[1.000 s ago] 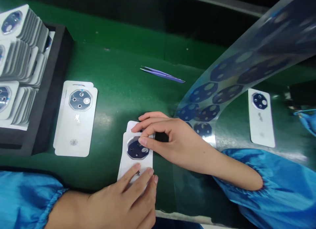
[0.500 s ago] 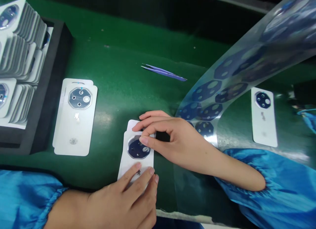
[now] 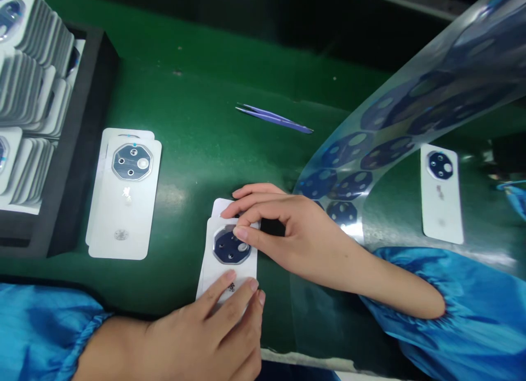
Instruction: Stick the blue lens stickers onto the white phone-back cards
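A white phone back cover lies in front of me, overlapping a second cover whose top edge shows behind it. Over its octagonal camera area sits a dark blue film with round holes. My right hand pinches the upper right edge of this film between thumb and forefinger; the other fingers curve above. My left hand rests with outstretched fingers on the lower part of the cover, hiding much of it.
A clear sheet of blue films curls up at the right. Purple tweezers lie behind the hands. Two overlapping covers are at the left, beside a black tray of stacked covers. Another cover lies far right.
The view has shifted very slightly. Both hands keep almost the same place on the cover and film.
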Demonstrator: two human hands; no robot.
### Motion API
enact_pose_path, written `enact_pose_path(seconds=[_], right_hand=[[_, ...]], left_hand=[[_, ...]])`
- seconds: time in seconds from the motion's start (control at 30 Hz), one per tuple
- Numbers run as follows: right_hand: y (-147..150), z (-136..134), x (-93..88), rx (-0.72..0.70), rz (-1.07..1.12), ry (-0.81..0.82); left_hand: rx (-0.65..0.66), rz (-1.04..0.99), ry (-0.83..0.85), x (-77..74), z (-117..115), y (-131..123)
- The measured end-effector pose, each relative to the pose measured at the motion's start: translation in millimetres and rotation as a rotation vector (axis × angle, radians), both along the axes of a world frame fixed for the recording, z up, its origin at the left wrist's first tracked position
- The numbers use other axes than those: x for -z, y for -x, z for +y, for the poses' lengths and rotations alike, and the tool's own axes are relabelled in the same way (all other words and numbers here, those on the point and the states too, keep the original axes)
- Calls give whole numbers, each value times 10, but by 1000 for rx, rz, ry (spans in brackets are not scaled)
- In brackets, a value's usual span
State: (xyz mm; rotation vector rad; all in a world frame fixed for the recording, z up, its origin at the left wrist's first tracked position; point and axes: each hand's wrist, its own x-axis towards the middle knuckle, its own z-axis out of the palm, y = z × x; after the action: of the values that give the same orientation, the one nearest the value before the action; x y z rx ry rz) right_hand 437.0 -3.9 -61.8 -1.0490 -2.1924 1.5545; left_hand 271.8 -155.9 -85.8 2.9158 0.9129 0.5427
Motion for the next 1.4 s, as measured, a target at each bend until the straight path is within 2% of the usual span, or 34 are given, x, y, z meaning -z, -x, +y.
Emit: enact_pose_path(seconds=[1.03, 1.4], right_hand=[[-7, -2, 9, 6, 20, -29], [-22, 20, -24, 28, 2, 68]], left_hand=[[2, 9, 11, 16, -17, -1], [-6, 7, 12, 5, -26, 14]])
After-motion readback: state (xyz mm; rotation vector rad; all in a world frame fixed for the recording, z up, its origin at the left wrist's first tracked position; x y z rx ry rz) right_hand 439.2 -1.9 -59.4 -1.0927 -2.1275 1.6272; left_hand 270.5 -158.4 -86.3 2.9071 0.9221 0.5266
